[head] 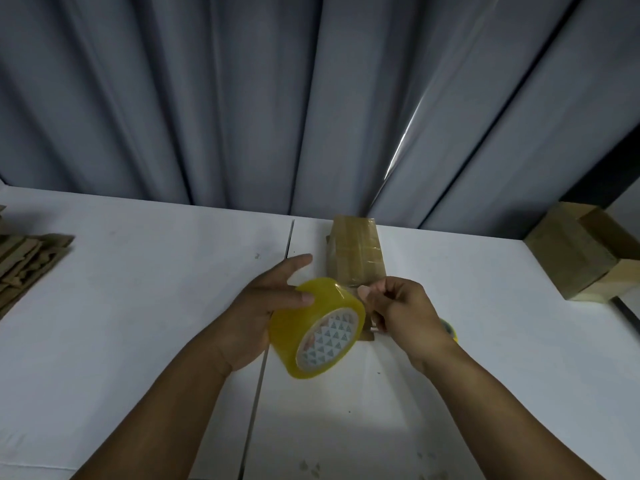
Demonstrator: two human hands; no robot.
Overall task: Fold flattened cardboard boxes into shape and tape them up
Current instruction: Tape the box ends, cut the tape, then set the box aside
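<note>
Left hand (266, 306) grips a yellow roll of packing tape (317, 327) over the white table (138, 306); right hand (398, 306) pinches tape at its rim. Beyond them, a taped brown cardboard box (356, 251) points lengthwise at the far edge, with wide tabletop on both sides.

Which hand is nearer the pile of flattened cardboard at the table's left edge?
Left. The left hand, holding the tape roll, sits right of the flattened cardboard pile across the table. The right hand, pinching the tape end, is farther right, beyond the roll.
</note>
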